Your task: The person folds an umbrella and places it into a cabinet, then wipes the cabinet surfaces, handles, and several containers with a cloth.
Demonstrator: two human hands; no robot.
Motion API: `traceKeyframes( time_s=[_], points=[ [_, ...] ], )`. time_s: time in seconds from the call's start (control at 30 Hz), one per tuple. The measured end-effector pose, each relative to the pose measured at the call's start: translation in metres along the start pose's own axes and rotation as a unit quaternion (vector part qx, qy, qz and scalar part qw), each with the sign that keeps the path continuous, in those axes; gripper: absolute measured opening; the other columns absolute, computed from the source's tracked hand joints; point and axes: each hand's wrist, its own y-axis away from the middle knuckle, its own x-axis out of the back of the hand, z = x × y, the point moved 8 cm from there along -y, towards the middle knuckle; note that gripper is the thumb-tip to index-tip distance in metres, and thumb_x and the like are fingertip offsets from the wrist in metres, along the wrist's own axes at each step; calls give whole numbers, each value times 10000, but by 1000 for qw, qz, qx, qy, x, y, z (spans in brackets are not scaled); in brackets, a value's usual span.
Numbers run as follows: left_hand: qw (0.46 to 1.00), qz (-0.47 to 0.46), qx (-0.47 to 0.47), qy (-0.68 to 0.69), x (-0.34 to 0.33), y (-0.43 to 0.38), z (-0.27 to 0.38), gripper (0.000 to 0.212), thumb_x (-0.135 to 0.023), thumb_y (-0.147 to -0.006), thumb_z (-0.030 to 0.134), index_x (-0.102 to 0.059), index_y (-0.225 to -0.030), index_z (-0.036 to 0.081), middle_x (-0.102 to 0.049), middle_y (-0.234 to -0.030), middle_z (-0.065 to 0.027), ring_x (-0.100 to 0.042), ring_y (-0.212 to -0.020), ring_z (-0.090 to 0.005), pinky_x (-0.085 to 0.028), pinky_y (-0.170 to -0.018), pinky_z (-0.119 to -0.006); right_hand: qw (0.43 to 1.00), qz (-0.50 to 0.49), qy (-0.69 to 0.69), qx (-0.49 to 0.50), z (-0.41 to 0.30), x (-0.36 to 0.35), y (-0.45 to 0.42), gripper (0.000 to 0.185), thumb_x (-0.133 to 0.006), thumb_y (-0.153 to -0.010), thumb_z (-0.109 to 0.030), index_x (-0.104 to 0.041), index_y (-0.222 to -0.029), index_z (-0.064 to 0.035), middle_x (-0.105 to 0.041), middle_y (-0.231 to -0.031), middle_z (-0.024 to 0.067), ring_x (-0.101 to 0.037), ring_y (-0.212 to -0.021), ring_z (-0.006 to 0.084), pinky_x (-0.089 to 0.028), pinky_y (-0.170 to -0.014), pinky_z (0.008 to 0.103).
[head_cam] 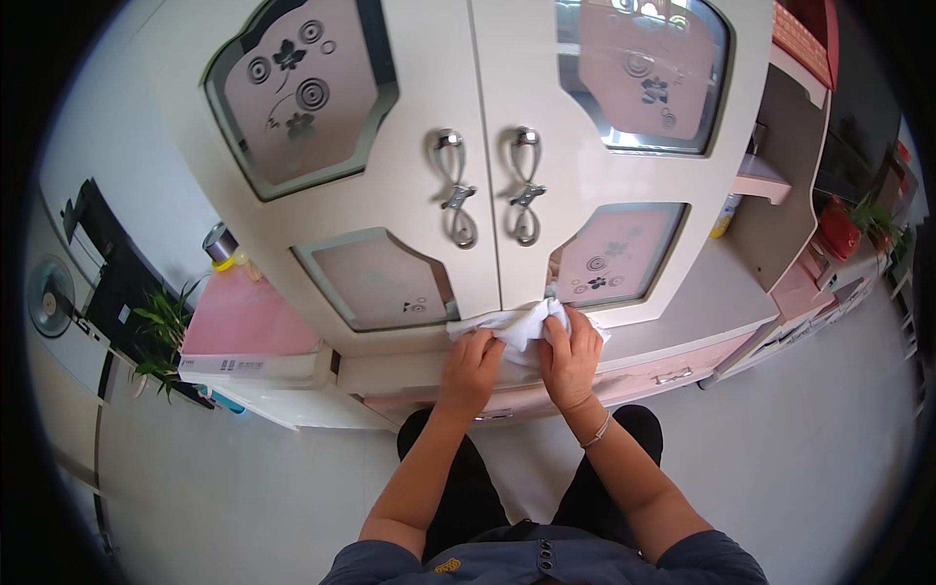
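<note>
A crumpled white cloth (pixel 521 329) lies bunched against the bottom of the white cabinet doors (pixel 472 281), above the ledge in front of them. My left hand (pixel 472 369) grips the cloth's left part with bent fingers. On its right side, my right hand (pixel 572 357) pinches a raised fold between thumb and fingers. Two silvery looped door handles (pixel 458 191) hang side by side above the hands. Patterned pink-and-clear glass panels (pixel 603 256) are set into both doors. The cloth hides part of the doors' lower edge.
Pink-fronted drawers (pixel 673 371) lie below the ledge. At left stands a low cabinet with a pink top (pixel 245 314), bearing a metal container (pixel 219 245). A leafy potted plant (pixel 164 322) and a fan (pixel 51 296) are farther left. Open shelving (pixel 782 175) rises at right.
</note>
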Motion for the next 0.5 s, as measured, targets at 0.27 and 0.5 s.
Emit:
traceKeyframes(
  time_s=[0.27,0.5],
  points=[
    [990,105,98,-8,49,41,-62,175,-559,-731,-35,-575,-905,-20,-533,-976,-146,-540,-817,-299,-448,-709,-357,994,9,-39,105,-84,3,-25,322,-550,-712,-121,-625,-1023,-161,-538,-1004,56,-507,-859,225,-361,-737,339],
    [977,126,110,-132,76,50,-84,203,-570,-738,-38,-565,-940,-40,-524,-1024,-172,-528,-915,-330,-439,-788,-374,987,-44,-68,136,-123,-46,-27,238,-541,-721,-129,-594,-953,-111,-525,-932,51,-503,-806,227,-361,-690,345]
  ],
)
